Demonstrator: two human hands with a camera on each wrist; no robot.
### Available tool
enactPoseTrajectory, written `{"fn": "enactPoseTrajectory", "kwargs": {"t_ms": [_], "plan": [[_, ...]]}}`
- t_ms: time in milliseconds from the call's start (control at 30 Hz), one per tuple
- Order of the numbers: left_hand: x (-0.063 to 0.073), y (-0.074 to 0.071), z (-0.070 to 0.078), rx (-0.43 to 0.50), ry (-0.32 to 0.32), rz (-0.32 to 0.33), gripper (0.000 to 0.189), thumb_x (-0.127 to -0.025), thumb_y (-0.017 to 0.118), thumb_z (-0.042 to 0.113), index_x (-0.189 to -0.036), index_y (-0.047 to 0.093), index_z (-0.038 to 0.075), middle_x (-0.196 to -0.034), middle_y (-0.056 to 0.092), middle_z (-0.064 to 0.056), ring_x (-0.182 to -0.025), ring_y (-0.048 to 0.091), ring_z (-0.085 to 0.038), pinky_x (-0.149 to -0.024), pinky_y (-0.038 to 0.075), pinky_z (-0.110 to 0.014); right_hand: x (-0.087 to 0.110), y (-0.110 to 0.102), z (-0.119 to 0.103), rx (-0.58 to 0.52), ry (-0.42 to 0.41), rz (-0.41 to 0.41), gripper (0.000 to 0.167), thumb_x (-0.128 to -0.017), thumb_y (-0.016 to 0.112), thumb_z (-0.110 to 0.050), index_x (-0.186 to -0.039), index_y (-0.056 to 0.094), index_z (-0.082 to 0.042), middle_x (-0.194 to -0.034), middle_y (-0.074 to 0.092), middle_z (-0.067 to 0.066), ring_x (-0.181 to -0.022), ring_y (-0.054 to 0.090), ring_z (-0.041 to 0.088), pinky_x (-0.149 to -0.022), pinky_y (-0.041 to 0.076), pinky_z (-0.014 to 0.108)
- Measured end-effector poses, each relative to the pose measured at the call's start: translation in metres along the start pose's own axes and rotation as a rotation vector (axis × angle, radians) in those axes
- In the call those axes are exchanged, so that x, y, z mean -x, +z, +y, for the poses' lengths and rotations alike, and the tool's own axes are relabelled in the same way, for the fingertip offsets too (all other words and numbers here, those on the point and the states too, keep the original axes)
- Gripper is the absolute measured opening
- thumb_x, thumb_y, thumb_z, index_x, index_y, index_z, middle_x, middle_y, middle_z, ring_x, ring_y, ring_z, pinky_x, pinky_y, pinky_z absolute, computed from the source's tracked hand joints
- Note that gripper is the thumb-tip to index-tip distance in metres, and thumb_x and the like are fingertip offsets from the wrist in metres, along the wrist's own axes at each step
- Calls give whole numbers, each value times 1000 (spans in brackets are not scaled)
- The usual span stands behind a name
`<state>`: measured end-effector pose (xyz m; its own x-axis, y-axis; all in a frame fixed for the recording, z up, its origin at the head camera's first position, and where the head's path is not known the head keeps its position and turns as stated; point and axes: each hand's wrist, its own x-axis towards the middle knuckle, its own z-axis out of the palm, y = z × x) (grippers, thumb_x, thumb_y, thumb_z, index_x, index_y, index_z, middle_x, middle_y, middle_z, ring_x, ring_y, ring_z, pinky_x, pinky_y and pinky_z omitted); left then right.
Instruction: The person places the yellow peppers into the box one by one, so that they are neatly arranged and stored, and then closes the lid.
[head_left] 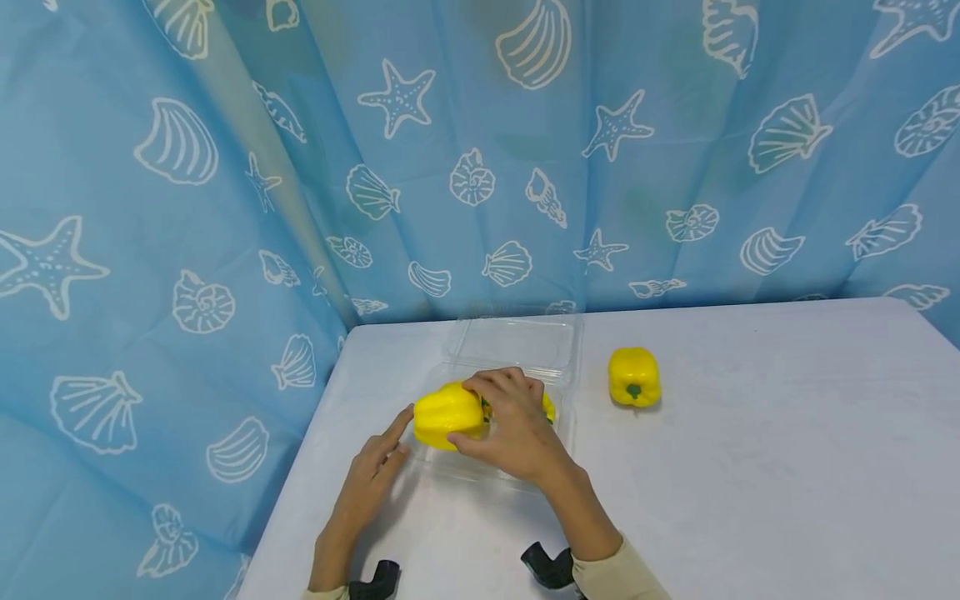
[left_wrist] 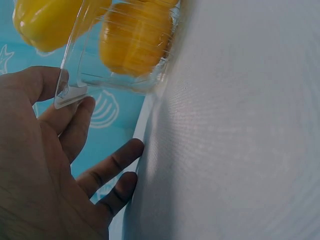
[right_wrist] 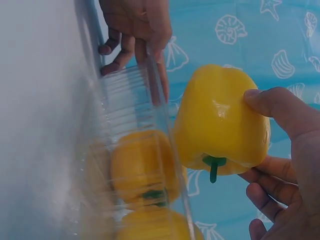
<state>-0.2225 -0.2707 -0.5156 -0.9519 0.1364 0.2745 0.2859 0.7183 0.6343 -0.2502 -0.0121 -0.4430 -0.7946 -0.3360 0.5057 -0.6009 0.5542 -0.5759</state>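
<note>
My right hand point(head_left: 521, 429) grips a yellow bell pepper point(head_left: 447, 418) with a green stem, thumb on one side and fingers on the other. It is held over the left part of a clear plastic clamshell container point(head_left: 480, 477). Through the container's wall, the right wrist view shows two more yellow peppers, one whole point(right_wrist: 142, 165) and one cut by the frame edge point(right_wrist: 155, 227). My left hand point(head_left: 371, 475) pinches the container's rim point(left_wrist: 75, 92) at its left side, with the other fingers spread near the table. The hinged lid point(head_left: 517, 343) lies back, away from me.
Another yellow pepper point(head_left: 633, 377) sits on the white table point(head_left: 750, 467) to the right of the container. Two black curved pieces point(head_left: 547, 567) show beside my wrists. A blue shell-patterned curtain point(head_left: 465, 108) hangs behind and to the left.
</note>
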Motion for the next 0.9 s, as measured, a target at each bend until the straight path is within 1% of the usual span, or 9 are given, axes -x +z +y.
{"fn": "enactPoseTrajectory", "kwargs": {"t_ms": [167,267,467,633,900], "plan": [[-1,0,0,3,3,-4,52,-104,53,24,-155,40,30,-151,48,9,-100,54,-16,-84,45,-44,0,5,0,32,15,-14,62,-74,86,-46,-124,67,-14,-123,63,-2,-113,45,19,-86,29,43],[-1,0,0,12,10,-2,52,-104,53,23,-155,40,29,-150,49,8,-100,54,-16,-84,45,-44,0,8,0,33,20,-24,61,-75,86,-46,-124,67,-15,-123,63,-3,-112,45,18,-86,29,42],[1,-1,0,8,8,0,49,-106,50,30,-154,41,28,-148,51,9,-97,52,-13,-83,46,-42,2,15,-1,40,23,-39,61,-75,85,-48,-123,67,-16,-123,63,-2,-113,46,19,-85,30,43],[1,0,-1,5,5,-5,49,-106,48,33,-154,41,30,-148,51,11,-95,52,-13,-83,46,-41,5,19,0,53,43,-65,61,-75,84,-50,-122,68,-15,-122,63,-1,-112,46,20,-85,30,42],[1,-2,0,4,-2,-10,48,-106,48,34,-154,41,33,-146,53,8,-94,51,-14,-82,45,-41,4,22,1,58,48,-80,61,-76,83,-49,-123,67,-14,-125,62,0,-112,46,21,-84,31,43]]}}
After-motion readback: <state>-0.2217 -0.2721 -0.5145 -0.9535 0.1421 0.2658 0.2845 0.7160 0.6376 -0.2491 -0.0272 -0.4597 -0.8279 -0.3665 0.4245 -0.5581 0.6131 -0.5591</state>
